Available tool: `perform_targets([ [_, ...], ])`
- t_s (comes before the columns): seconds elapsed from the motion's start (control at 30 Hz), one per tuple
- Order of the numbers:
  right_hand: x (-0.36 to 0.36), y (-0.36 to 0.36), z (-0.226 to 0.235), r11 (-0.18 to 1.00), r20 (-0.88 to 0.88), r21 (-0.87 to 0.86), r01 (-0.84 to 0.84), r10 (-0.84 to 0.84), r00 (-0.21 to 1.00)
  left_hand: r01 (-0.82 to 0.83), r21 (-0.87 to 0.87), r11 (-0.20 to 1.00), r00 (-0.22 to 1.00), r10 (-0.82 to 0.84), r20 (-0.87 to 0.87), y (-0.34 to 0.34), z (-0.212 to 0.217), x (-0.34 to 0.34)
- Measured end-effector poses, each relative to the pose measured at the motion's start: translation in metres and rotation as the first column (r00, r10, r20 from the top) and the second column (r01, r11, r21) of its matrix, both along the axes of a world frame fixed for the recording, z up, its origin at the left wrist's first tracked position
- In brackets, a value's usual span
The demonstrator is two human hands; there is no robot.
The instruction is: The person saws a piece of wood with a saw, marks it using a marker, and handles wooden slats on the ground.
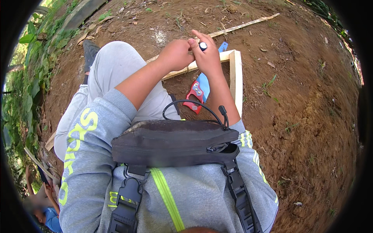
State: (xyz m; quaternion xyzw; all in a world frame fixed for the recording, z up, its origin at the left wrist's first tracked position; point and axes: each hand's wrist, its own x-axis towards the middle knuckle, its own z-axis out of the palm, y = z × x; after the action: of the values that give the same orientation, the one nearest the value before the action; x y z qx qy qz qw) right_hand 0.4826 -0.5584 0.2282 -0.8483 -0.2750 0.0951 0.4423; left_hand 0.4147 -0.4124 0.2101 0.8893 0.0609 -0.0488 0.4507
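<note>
My left hand [175, 56] is closed, its fingertips meeting the thumb of my right hand; whatever it may hold is hidden. In my right hand [209, 58], partly closed with the index finger pointing outward, sits a small black round thing with a white end [203, 46], its kind unclear. Below both hands lies a pale wooden frame [236, 73] with a corner at the right. A handsaw with a red handle [195, 95] and blue blade rests on the soil by my right forearm; its blade runs behind the hand and shows again past the wood.
A thin wooden strip [248, 26] lies on the brown soil beyond the frame. My bent leg [118, 62] is at the left. Green plants [29, 85] line the left side. Another person [48, 211] is at the lower left. A black bag [175, 143] hangs across my chest.
</note>
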Motion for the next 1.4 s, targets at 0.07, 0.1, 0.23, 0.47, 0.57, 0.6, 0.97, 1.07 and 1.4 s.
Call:
perform_targets([
  [0.07, -0.011, -0.022, 0.014, 0.992, -0.073, -0.109, 0.056, -0.064, 0.995, -0.021, 0.003, 1.000, 0.999, 0.021, 0.033, -0.001, 0.011, -0.005],
  [0.1, -0.019, -0.038, 0.024, 0.983, -0.106, -0.163, 0.081, -0.099, 0.989, -0.033, 0.004, 0.999, 0.998, 0.032, 0.051, 0.000, 0.016, -0.007],
  [0.23, -0.049, -0.135, 0.058, 0.730, 0.179, -0.611, 0.307, -0.250, 0.952, -0.008, 0.096, 0.995, 0.998, 0.001, 0.067, -0.001, 0.013, -0.006],
  [0.47, -0.117, -0.215, 0.038, 0.406, 0.068, -0.868, 0.286, -0.474, 0.878, -0.017, 0.127, 0.992, 0.998, 0.010, 0.057, 0.001, 0.016, -0.016],
  [0.57, -0.106, -0.228, 0.016, 0.454, 0.076, -0.834, 0.315, -0.471, 0.879, -0.016, 0.130, 0.991, 0.998, 0.008, 0.055, 0.000, 0.012, -0.019],
  [0.6, -0.102, -0.232, 0.013, 0.481, 0.075, -0.815, 0.324, -0.466, 0.882, -0.015, 0.125, 0.992, 0.998, 0.008, 0.056, -0.001, 0.011, -0.019],
  [0.97, -0.108, -0.146, 0.143, 0.983, 0.090, 0.029, 0.180, -0.181, 0.979, -0.053, 0.112, 0.992, 0.998, 0.050, 0.031, 0.001, 0.010, -0.026],
  [1.07, -0.109, -0.131, 0.153, 0.990, 0.270, -0.098, 0.100, -0.070, 0.960, -0.083, 0.086, 0.993, 0.995, 0.078, 0.063, -0.001, 0.006, -0.025],
  [1.4, -0.107, -0.129, 0.160, 0.979, 0.031, -0.141, 0.148, -0.145, 0.989, -0.130, -0.036, 0.991, 0.991, 0.131, 0.019, 0.000, 0.005, -0.036],
])
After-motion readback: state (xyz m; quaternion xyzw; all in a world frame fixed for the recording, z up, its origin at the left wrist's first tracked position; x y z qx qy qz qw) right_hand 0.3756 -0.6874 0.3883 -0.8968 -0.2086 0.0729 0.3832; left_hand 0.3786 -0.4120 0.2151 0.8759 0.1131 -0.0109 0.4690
